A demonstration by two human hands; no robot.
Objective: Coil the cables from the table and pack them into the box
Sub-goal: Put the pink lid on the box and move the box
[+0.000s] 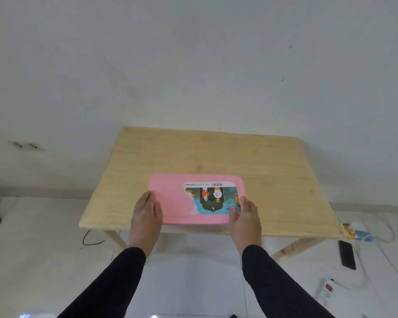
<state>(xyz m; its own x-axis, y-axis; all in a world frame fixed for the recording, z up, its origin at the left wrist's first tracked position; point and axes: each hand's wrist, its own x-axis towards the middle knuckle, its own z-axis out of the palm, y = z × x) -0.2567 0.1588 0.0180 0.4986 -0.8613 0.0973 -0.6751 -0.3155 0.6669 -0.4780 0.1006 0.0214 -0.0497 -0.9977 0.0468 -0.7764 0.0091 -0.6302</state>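
A flat pink box (170, 198) with a colourful picture label on its lid lies near the front edge of the wooden table (216, 154). The lid is down. My left hand (146, 214) rests flat against the box's left end, fingers together. At the box's right end my right hand (245, 214) presses against the side, its fingers over the label's corner. No cable shows on the table top.
A thin black cable (90, 239) loops on the white floor by the table's front left leg. On the floor at the right lie a black remote-like device (347, 254), a white power strip (326, 292) with white cords, and a colourful packet (356, 232).
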